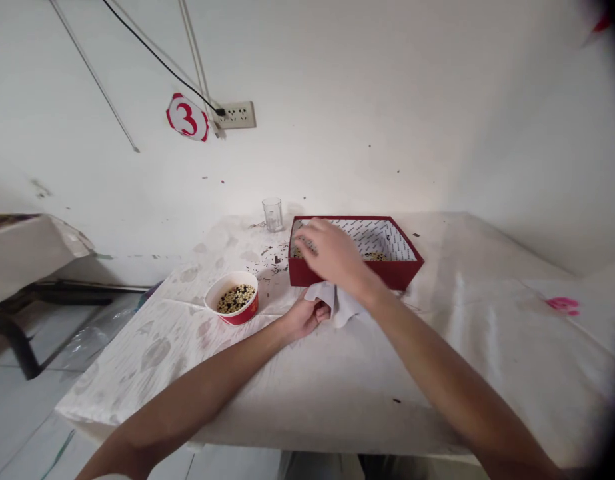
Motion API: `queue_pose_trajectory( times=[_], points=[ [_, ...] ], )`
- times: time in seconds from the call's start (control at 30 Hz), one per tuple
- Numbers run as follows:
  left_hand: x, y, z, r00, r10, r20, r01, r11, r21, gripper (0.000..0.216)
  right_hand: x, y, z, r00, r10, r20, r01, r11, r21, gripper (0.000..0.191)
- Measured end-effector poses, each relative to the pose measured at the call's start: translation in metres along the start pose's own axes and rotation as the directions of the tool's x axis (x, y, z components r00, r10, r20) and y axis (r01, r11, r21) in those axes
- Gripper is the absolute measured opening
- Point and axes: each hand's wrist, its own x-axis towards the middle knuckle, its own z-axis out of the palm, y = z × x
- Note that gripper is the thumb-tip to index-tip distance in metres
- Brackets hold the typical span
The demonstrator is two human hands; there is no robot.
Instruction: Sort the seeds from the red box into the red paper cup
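My left hand (307, 317) is closed around a piece of light grey cloth (340, 303) in front of the red box, close to the tabletop. The cloth hangs in loose folds under my right wrist. My right hand (330, 250) reaches over the near wall of the red box (354, 270), its fingers stretched out and a little apart, pointing left. Nothing shows between them. Inside the box, black and pale bean-like pieces (376, 256) lie on the bottom; my right hand hides part of them. The box's lining is white with small dark print.
A red-and-white paper bowl (244, 317) with similar mixed pieces stands left of my left hand. Behind it are a clear drinking glass (272, 215) and scattered dark bits (274, 261). A pale cloth covers the table (267, 407); a wall with a socket (237, 115) rises behind.
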Motion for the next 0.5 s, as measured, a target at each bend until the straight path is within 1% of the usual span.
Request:
queue_pose_trajectory(
  times=[0.07, 0.1, 0.13, 0.17, 0.2, 0.23, 0.27, 0.3, 0.33, 0.4, 0.5],
  points=[
    [0.000, -0.004, -0.003, 1.000, -0.020, -0.010, 0.019, 1.000, -0.023, 0.038, -0.006, 0.044, -0.027, 0.992, 0.113, -0.048, -0.118, 0.989, -0.093, 0.017],
    [0.000, -0.004, -0.004, 0.999, -0.036, -0.022, 0.035, 0.999, -0.031, 0.036, -0.010, 0.065, -0.037, 0.977, 0.209, -0.048, -0.214, 0.963, -0.164, 0.017],
    [0.001, -0.004, -0.004, 0.998, -0.057, -0.041, 0.055, 0.998, -0.035, 0.034, -0.015, 0.085, -0.045, 0.941, 0.337, -0.017, -0.330, 0.911, -0.248, 0.017],
    [0.001, -0.003, -0.004, 0.995, -0.080, -0.060, 0.078, 0.996, -0.034, 0.031, -0.019, 0.102, -0.051, 0.869, 0.493, 0.049, -0.448, 0.824, -0.345, 0.020],
    [0.000, -0.002, -0.004, 0.992, -0.094, -0.081, 0.092, 0.995, -0.033, 0.028, -0.023, 0.116, -0.054, 0.768, 0.625, 0.142, -0.517, 0.735, -0.438, 0.023],
    [0.000, -0.002, -0.004, 0.990, -0.100, -0.097, 0.098, 0.995, -0.026, 0.024, -0.026, 0.126, -0.055, 0.672, 0.710, 0.211, -0.546, 0.667, -0.507, 0.024],
    [0.000, -0.002, -0.003, 0.992, -0.084, -0.095, 0.083, 0.996, -0.015, 0.023, -0.029, 0.133, -0.054, 0.588, 0.764, 0.267, -0.553, 0.620, -0.556, 0.025],
    [-0.001, -0.002, -0.002, 0.995, -0.059, -0.080, 0.059, 0.998, -0.005, 0.025, -0.031, 0.138, -0.052, 0.532, 0.788, 0.310, -0.548, 0.600, -0.583, 0.025],
    [-0.001, -0.002, -0.002, 0.998, -0.033, -0.060, 0.033, 0.999, 0.003, 0.029, -0.032, 0.140, -0.049, 0.502, 0.796, 0.337, -0.542, 0.594, -0.595, 0.025],
    [-0.002, -0.004, 0.000, 0.999, 0.024, -0.037, -0.024, 1.000, 0.002, 0.037, -0.032, 0.143, -0.041, 0.465, 0.807, 0.364, -0.534, 0.583, -0.612, 0.028],
    [-0.002, -0.005, 0.000, 0.997, 0.045, -0.065, -0.045, 0.999, 0.002, 0.043, -0.029, 0.145, -0.034, 0.398, 0.831, 0.389, -0.523, 0.554, -0.647, 0.034]
  ],
)
